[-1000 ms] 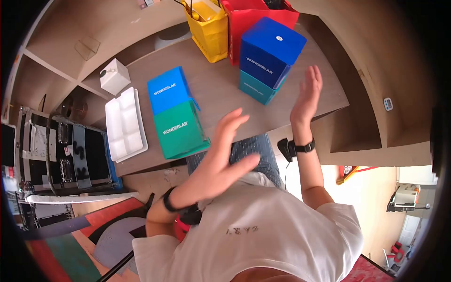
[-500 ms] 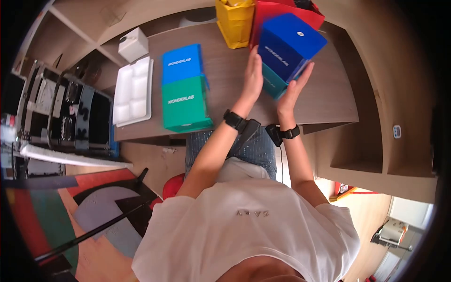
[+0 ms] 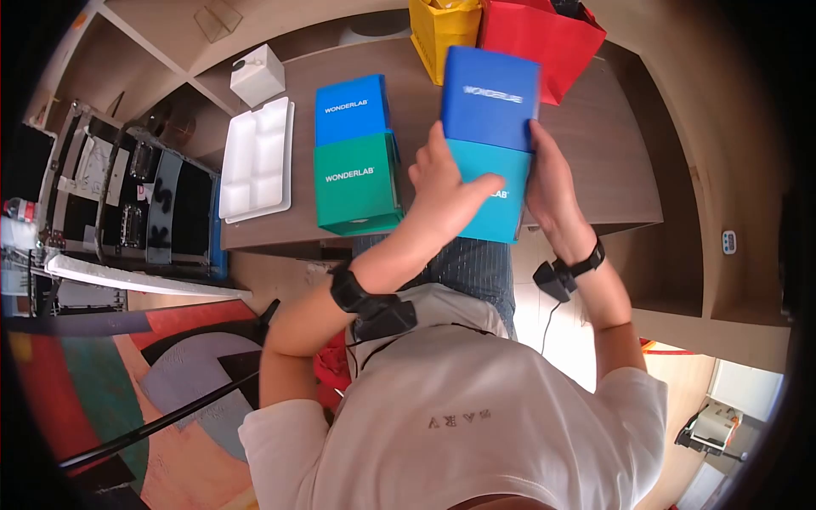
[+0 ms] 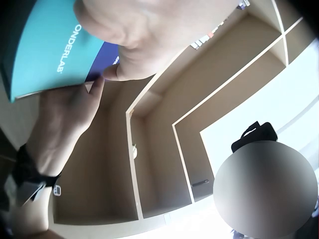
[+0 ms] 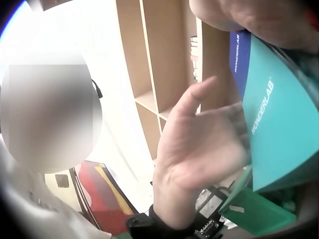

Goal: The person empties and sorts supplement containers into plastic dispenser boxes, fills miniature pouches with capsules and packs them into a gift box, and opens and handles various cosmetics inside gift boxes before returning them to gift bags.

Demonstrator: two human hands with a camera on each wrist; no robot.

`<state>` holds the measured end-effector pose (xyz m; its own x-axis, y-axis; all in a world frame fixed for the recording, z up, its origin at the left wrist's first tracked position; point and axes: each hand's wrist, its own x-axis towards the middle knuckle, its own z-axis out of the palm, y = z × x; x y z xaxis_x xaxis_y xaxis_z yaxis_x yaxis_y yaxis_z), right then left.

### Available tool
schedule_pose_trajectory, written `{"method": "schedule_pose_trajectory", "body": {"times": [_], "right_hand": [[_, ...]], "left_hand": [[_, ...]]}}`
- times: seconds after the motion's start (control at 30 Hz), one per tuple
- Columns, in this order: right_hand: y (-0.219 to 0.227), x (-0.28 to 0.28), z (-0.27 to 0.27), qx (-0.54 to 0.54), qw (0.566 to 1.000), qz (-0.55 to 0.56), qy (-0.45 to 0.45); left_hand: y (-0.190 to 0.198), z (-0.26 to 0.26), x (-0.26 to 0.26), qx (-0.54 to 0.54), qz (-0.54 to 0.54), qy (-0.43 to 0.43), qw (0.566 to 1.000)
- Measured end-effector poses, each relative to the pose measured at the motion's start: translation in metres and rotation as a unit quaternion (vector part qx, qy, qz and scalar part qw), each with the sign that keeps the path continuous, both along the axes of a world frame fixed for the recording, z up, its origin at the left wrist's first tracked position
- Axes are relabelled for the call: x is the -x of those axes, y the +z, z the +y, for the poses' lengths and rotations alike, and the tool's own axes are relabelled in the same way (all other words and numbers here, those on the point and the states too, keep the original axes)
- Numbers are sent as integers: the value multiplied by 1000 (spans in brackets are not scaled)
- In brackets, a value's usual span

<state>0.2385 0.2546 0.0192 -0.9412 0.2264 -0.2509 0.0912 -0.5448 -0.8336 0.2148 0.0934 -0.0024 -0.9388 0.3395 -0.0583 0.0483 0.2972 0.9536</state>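
A dark blue box (image 3: 491, 102) and a teal box (image 3: 489, 212), both lettered WONDERLAB, stand together at the table's near edge, their lettered faces turned up toward my head. My left hand (image 3: 442, 200) is at their left side, its thumb stretched across in front of the teal face. In the right wrist view the left palm (image 5: 202, 149) shows open, the thumb lifted off the box and the fingertips at the box's edge. My right hand (image 3: 557, 187) holds the right side where the boxes meet; the left wrist view shows its thumb at the edge and the other fingers hidden behind.
A blue box (image 3: 350, 106) and a green box (image 3: 357, 180) lie together to the left. Beyond them are a white compartment tray (image 3: 255, 161) and a white cube-shaped box (image 3: 259, 76). A yellow bag (image 3: 446, 38) and a red bag (image 3: 544, 42) stand behind.
Both hands have come from apart to the two sides of the dark blue and teal boxes. The boxes have turned and come nearer, their lettered faces now facing up.
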Motion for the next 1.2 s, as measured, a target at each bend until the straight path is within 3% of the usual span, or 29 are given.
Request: {"method": "schedule_pose_trajectory", "body": {"times": [0.03,0.1,0.13,0.23,0.43,0.67,0.73,0.77,0.83,0.87,0.9,0.97,1.03,1.07,1.13,1.17,1.2], "right_hand": [[7,4,-2,38,995,-70,62],[8,13,-5,35,991,-96,86],[-6,22,-2,29,988,-94,120],[-30,41,4,10,981,-82,175],[-50,65,9,18,972,-64,227],[-55,73,9,0,977,-87,193],[-63,79,11,6,977,-75,197],[-68,78,9,18,979,-68,192],[-70,77,5,32,981,-60,184],[-70,75,1,12,984,-50,170],[-71,73,-4,-8,987,-42,156],[-59,65,-11,-8,981,-35,190],[-55,57,-15,-80,986,-15,142],[-68,55,-14,-114,986,14,120],[-99,53,-11,-117,987,60,97],[-111,52,-9,-117,985,106,69],[-117,49,-8,-97,985,122,78]], "left_hand": [[-6,-1,1,0,2,0,1000],[-20,-3,7,-43,-114,69,990],[-12,-6,8,-44,-107,71,991],[24,-19,8,-201,-263,17,943],[23,-34,17,-315,-297,-30,901],[34,-36,15,-317,-300,14,899],[15,-37,15,-262,-202,33,943],[11,-41,12,-262,-203,31,943],[9,-62,1,-90,-29,0,995],[12,-75,-3,-93,35,-54,994],[19,-90,-2,-92,35,-57,994],[35,-119,3,-15,186,-122,975],[23,-144,13,44,259,-37,964],[9,-155,17,45,257,-35,965],[-28,-170,26,-90,163,92,978],[-44,-169,32,-86,163,92,979],[-61,-164,38,-164,102,103,976]]}}
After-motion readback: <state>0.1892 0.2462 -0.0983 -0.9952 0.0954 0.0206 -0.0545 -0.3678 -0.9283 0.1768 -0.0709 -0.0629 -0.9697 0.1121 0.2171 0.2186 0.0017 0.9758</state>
